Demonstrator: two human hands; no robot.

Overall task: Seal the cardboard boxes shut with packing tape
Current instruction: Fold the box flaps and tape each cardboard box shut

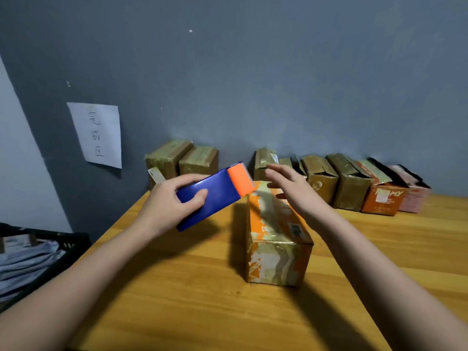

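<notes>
An orange-printed cardboard box (277, 252) stands on the wooden table (202, 312), its top and sides wrapped in shiny tape. My left hand (167, 206) grips a blue tape dispenser (210, 198) with an orange cutter end, and that cutter end sits at the box's far top edge. My right hand (291, 191) hovers over the far right part of the box top with fingers straight and relaxed, holding nothing.
Two taped brown boxes (182, 159) stand against the grey wall at the back left. A row of several boxes (349, 183), some with open flaps, lines the back right. A paper note (97, 134) hangs on the wall. A dark crate (33, 257) sits beside the table at left.
</notes>
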